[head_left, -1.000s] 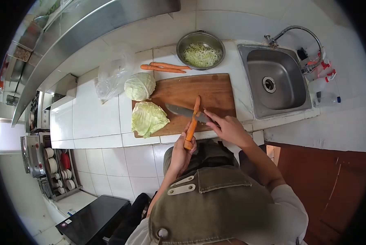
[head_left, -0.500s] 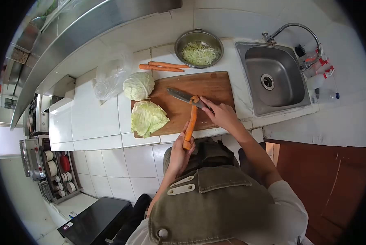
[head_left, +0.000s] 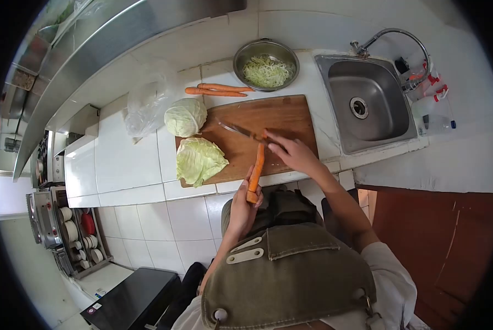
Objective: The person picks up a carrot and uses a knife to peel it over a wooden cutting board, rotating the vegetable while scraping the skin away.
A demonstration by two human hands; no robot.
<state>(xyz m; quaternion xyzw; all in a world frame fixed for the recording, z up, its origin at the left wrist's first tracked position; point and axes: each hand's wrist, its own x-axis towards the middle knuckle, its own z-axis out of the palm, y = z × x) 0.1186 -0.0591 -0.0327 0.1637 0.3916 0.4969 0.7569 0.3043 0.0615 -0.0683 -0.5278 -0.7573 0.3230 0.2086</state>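
My left hand (head_left: 244, 199) is closed around the thick lower end of a carrot (head_left: 255, 177), which points up and away from me over the front edge of the cutting board (head_left: 282, 113). My right hand (head_left: 297, 154) grips a knife (head_left: 236, 129) whose blade extends to the left, across the carrot's far end. Part of the knife's handle is hidden by the fingers. On the board's left side lies a cut piece of cabbage (head_left: 200, 160), with a rounder cabbage (head_left: 185, 117) behind it at the board's corner.
Two more carrots (head_left: 219, 92) lie behind the board. Beside them stands a metal bowl (head_left: 291, 59) holding shredded cabbage. To the right is a steel sink (head_left: 342, 124) with a faucet (head_left: 425, 52). A clear plastic bag (head_left: 144, 110) rests on the white tiled counter at left.
The knife has turned, so its blade now shows narrower. A curled orange peel seen earlier on the blade no longer shows there. My left hand keeps its hold on the carrot.
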